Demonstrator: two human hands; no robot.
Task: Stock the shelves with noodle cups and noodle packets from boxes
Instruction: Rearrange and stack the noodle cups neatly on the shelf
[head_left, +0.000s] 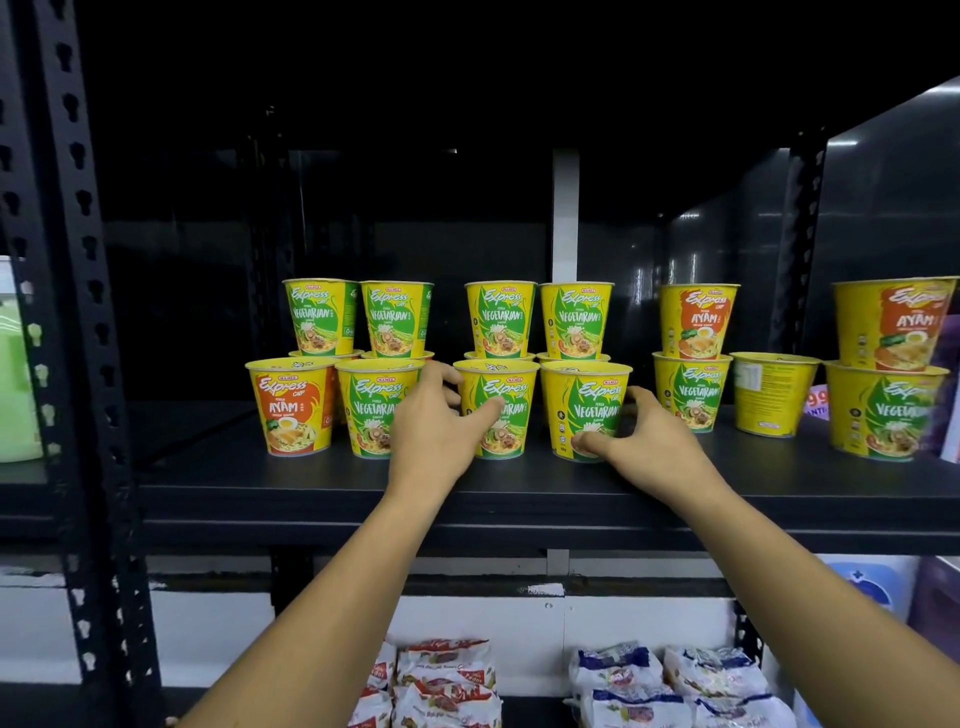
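We face a black rack (78, 312) whose shelf (519, 488) carries yellow noodle cups (397, 317), several stacked two high. On the level below lie packets (447, 680), red-printed to the left and blue-printed to the right. Four cups stand in the front row at the left. Our left grip (436, 431) grasps the third cup (511, 400), with the fingers curled round its left side and the thumb across its front. Our right grip (649, 441) grasps the fourth cup (584, 400), with the thumb low on its front and the fingers round its right side. Both cups stand upright on the shelf, just beside each other.
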